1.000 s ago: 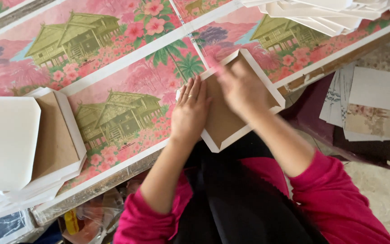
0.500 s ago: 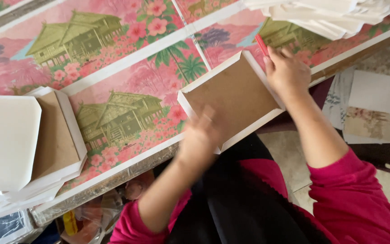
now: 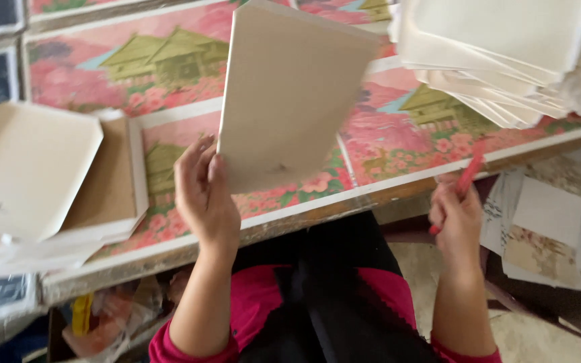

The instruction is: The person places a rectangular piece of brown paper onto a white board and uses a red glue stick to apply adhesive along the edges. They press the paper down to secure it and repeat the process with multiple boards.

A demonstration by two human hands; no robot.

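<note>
While the left hand (image 3: 204,195) grips a raised cream board (image 3: 290,94), the right hand (image 3: 457,215) clasps a red pen (image 3: 467,180)

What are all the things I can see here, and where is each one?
Cream rectangular card sheet: one, raised upright over the table, in the left hand.
Slim red pen-like stick: one, in the right hand, at the table's near edge.
Stack of cream sheets: one stack, top right.
Pile of cream and brown card trays: one pile, left.
Table with pink flower-and-house printed covering: one, across the view.
Loose patterned papers: several, on the floor at right.
Left hand: gripping the sheet's lower left edge.
Right hand: closed around the stick.
</note>
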